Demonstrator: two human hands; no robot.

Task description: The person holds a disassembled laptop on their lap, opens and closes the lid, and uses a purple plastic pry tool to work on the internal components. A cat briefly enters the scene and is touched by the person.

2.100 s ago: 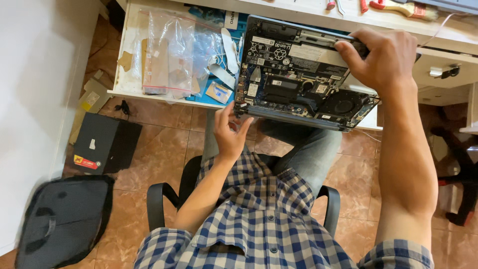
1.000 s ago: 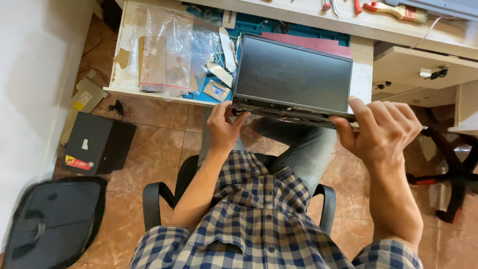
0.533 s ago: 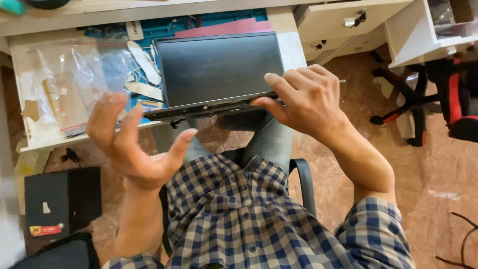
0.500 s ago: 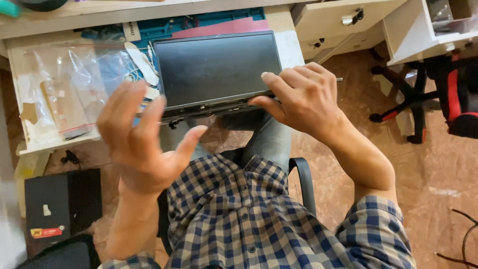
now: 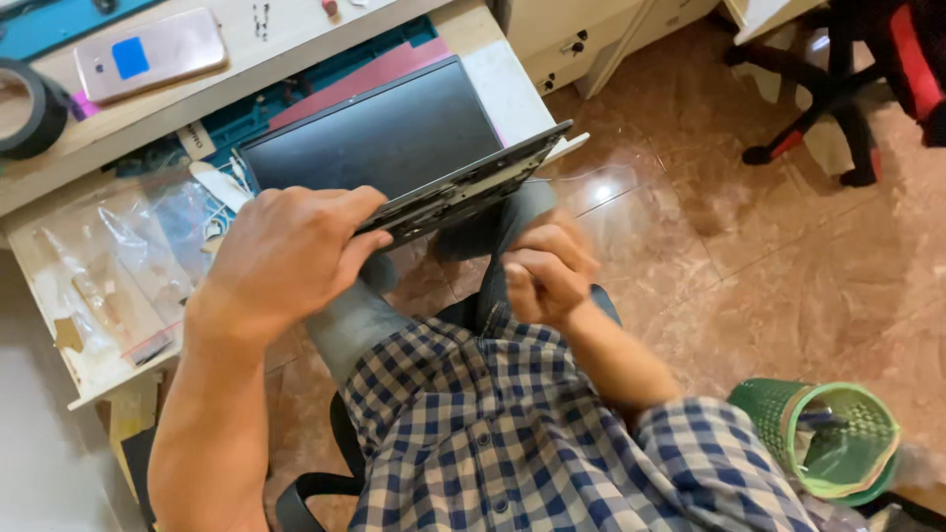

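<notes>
Seen from above, we sit at a pale workbench [image 5: 473,39] with a dark laptop [image 5: 379,143] resting half on its edge and half out over our lap, its near side tilted toward us and the bare underside edge showing. Our left hand [image 5: 286,251] grasps the laptop's near edge at about seven o'clock of the machine, fingers [image 5: 360,212] curled over the rim and thumb wrapped beneath. Our right hand [image 5: 547,271] sits clear of the laptop, just below its five o'clock corner, above the knee; it is drawn into a loose fist, and we cannot tell whether anything lies inside it. At nine o'clock from the laptop lie clear plastic bags [image 5: 118,261] on the bench, and at eleven o'clock a pink phone [image 5: 153,54] rests face down, with a roll of black tape [image 5: 30,108] at the frame's left edge. A green mesh waste bin [image 5: 828,433] stands on the brown tiled floor [image 5: 749,256] at four o'clock, and a chair base [image 5: 838,108] shows at two o'clock.
</notes>
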